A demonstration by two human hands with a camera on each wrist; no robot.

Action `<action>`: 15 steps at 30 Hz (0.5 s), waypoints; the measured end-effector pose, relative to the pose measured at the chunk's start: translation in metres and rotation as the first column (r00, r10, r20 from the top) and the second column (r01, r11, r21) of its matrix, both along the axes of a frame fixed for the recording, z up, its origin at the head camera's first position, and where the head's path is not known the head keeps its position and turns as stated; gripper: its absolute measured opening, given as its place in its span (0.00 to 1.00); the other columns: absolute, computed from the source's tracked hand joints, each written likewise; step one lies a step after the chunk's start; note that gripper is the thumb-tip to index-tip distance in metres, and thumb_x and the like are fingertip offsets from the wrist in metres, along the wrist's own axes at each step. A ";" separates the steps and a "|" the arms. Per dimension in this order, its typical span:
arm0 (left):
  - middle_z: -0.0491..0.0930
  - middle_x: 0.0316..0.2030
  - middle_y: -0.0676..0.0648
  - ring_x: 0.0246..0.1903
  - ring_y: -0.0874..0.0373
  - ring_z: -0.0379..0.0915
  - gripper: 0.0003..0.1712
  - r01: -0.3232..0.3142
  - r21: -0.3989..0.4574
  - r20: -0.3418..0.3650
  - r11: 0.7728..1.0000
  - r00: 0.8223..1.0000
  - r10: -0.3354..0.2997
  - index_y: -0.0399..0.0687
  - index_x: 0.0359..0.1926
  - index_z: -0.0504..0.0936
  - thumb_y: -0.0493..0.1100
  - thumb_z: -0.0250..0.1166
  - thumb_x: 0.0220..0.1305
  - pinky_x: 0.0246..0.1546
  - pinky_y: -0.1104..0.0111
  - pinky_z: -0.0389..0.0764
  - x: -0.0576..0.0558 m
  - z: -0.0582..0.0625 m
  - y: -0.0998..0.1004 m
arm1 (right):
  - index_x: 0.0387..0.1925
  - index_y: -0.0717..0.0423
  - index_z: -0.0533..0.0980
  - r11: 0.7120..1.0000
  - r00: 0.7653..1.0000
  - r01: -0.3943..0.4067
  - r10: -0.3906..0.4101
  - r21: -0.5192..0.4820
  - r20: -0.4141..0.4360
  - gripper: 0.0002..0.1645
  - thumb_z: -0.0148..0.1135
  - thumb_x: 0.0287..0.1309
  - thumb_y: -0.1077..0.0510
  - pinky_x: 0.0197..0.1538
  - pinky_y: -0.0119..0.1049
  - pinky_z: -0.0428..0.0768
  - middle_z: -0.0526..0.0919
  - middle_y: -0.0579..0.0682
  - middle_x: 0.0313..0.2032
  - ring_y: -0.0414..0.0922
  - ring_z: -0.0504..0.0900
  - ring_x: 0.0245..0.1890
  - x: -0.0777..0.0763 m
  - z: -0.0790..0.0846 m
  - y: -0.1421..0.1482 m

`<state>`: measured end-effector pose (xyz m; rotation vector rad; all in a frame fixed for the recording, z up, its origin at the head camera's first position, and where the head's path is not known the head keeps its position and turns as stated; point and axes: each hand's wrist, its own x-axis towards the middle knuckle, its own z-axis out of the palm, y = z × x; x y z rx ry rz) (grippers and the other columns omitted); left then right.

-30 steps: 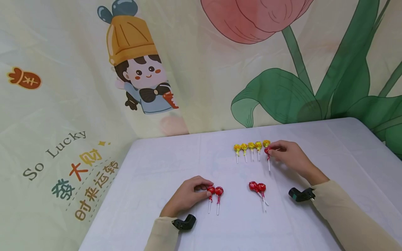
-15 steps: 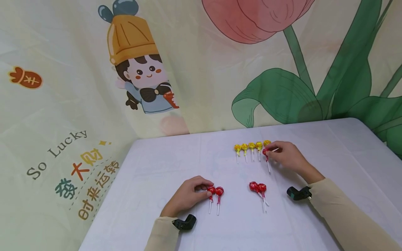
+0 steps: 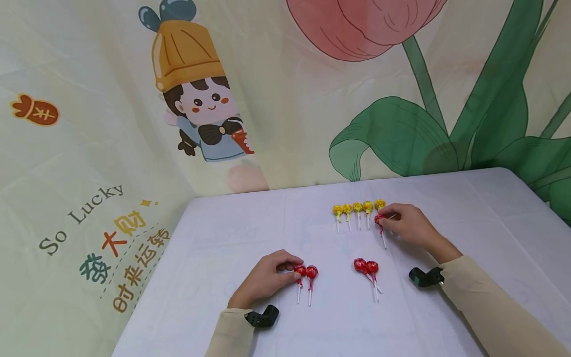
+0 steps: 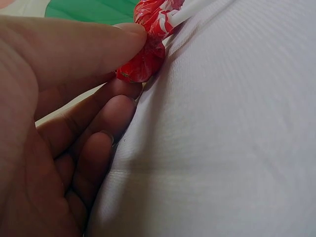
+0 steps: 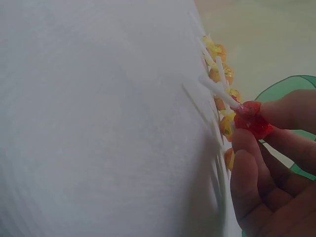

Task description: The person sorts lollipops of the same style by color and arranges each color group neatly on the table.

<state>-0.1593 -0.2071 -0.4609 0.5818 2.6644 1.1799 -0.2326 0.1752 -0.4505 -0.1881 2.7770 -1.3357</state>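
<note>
One right hand (image 3: pixel 409 225), at far right, thumb and fingertips closed on the head of one red lollipop (image 3: pixel 378 219), held just to the near side of the rightmost yellow lollipop (image 3: pixel 379 204). One left hand (image 3: pixel 268 272), nearer, thumb and finger pinching the head of a second red lollipop (image 3: pixel 302 270) at the white table (image 3: pixel 214 248). One third red lollipop (image 3: pixel 312 272), just right of it. Two more red lollipops (image 3: pixel 366 266), farther right, sticks crossed. Four other yellow lollipops (image 3: pixel 358 207), in a row, far side, sticks pointing near.
</note>
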 end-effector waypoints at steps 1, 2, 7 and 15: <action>0.80 0.41 0.63 0.43 0.61 0.75 0.14 -0.001 -0.001 0.001 1.000 1.000 0.001 0.63 0.50 0.86 0.48 0.71 0.63 0.48 0.66 0.77 0.000 0.000 0.000 | 0.54 0.59 0.80 1.000 1.000 -0.001 0.001 0.000 -0.001 0.19 0.66 0.65 0.54 0.36 0.36 0.82 0.81 0.57 0.48 0.52 0.77 0.42 0.000 -0.001 0.000; 0.80 0.41 0.63 0.43 0.61 0.75 0.13 -0.001 0.000 0.002 1.000 1.000 0.001 0.63 0.50 0.86 0.48 0.71 0.63 0.48 0.66 0.77 0.000 0.000 0.000 | 0.54 0.59 0.80 1.000 1.000 0.000 0.000 0.000 0.000 0.19 0.66 0.65 0.53 0.36 0.36 0.82 0.81 0.57 0.48 0.52 0.77 0.43 0.000 -0.001 0.001; 0.80 0.40 0.62 0.42 0.61 0.76 0.13 0.005 0.021 0.002 1.000 1.000 -0.005 0.64 0.48 0.86 0.49 0.71 0.63 0.47 0.66 0.77 0.000 0.001 0.000 | 0.54 0.60 0.80 1.000 1.000 -0.007 0.007 0.000 0.008 0.20 0.66 0.65 0.53 0.37 0.36 0.82 0.81 0.57 0.48 0.52 0.76 0.43 0.000 -0.004 0.003; 0.81 0.38 0.59 0.40 0.59 0.76 0.12 -0.011 0.052 0.025 0.999 1.000 0.010 0.65 0.47 0.86 0.49 0.72 0.62 0.44 0.68 0.77 -0.001 -0.001 -0.003 | 0.54 0.61 0.80 0.999 0.999 -0.031 0.032 -0.020 0.032 0.21 0.67 0.65 0.53 0.38 0.37 0.82 0.81 0.57 0.48 0.51 0.76 0.42 -0.001 -0.007 0.006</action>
